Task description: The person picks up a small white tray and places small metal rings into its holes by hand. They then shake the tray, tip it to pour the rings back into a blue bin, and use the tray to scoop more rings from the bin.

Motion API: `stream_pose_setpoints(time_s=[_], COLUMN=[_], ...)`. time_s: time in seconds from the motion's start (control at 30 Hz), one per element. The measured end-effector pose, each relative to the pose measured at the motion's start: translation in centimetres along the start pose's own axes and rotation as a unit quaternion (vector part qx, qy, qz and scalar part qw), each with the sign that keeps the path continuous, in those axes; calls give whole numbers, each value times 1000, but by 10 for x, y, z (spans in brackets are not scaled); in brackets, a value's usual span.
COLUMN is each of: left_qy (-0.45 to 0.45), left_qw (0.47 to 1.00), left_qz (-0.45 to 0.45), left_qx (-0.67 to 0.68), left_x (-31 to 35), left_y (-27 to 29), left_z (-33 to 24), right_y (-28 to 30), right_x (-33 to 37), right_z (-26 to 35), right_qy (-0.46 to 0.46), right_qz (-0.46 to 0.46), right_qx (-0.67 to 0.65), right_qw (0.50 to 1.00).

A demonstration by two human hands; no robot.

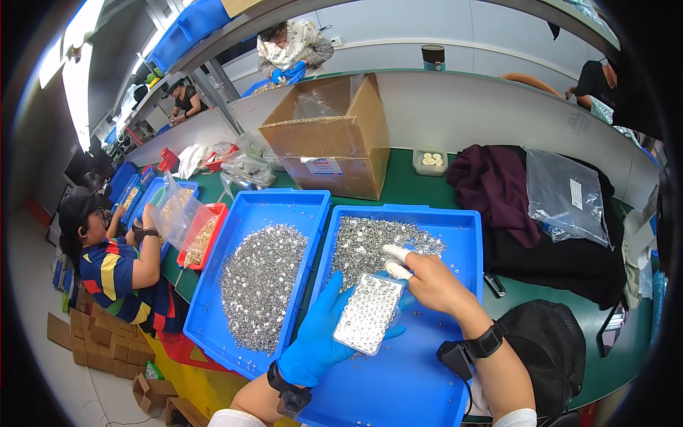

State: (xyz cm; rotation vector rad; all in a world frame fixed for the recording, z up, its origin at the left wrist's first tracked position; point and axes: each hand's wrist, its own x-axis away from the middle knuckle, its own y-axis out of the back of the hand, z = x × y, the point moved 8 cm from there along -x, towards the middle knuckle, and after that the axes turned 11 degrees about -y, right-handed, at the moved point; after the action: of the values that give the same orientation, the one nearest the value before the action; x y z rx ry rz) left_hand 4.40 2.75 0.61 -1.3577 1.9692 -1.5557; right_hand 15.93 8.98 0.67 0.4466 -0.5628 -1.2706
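My left hand (pixel 319 331), in a blue glove, holds a small clear rectangular plate (pixel 368 313) tilted over the right-hand blue tray (pixel 434 356). Rows of small round silvery pieces cover the plate. My right hand (pixel 432 279) is bare except for white finger cots on two fingertips. Those fingertips are drawn close together just above the plate's far edge, the other fingers curled. Whether a piece sits between them is too small to tell. Behind them, a heap of small shiny metal parts (pixel 363 238) fills the tray's far end.
Left of it, another blue tray (pixel 313 213) holds a larger heap of metal parts (pixel 260 285). Beyond stand a cardboard box (pixel 327 153) and a small clear tub (pixel 430 162). Dark cloths (pixel 491 185) and a black bag (pixel 544 349) lie right. A co-worker (pixel 117 270) sits left.
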Motion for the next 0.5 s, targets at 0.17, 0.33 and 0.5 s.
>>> stream_pose_setpoints(time_s=[0.17,0.33,0.5], left_qy=[-9,-16,-23], left_qw=[999,998,997], left_qz=[41,23,30], left_qx=[0,-50,-63], left_x=[2,1,2], left_y=[-12,-8,-11], left_z=[-1,-3,-3], right_y=[0,-1,1], right_x=[0,0,1], right_z=[-1,-1,1], right_qy=[6,-10,-13], right_qz=[0,11,8], right_qx=[-10,-3,-6], right_qw=[1000,1000,1000])
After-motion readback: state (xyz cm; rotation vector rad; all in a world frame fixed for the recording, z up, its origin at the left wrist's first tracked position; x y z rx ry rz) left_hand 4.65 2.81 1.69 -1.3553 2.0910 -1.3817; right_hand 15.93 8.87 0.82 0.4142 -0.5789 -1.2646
